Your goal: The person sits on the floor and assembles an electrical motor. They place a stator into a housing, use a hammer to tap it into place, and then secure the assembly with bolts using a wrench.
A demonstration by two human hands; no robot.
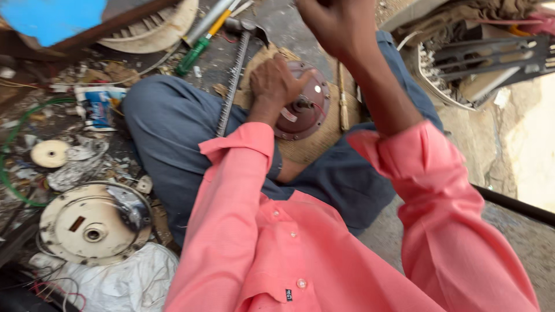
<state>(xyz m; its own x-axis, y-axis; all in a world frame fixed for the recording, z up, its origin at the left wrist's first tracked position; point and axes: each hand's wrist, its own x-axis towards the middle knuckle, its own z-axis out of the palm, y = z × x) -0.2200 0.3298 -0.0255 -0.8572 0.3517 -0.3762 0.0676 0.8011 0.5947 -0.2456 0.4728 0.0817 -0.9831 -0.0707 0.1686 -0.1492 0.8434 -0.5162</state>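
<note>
I sit cross-legged on the ground in a pink shirt and grey trousers. My left hand (pixel 276 81) rests on a round brown fan motor housing (pixel 306 107), gripping its upper left edge. The housing lies on a tan woven mat (pixel 315 144) between my legs. My right hand (pixel 338 23) is raised above the housing, fingers curled closed; whether it holds anything is hidden. A long metal file (pixel 231 86) lies just left of my left hand.
A cream round motor cover (pixel 92 222) lies at the lower left on white cloth. Green and yellow screwdrivers (pixel 199 43) lie at the top. A small white disc (pixel 49 153), scrap and wires litter the left. Fan parts (pixel 480 58) are piled at the top right.
</note>
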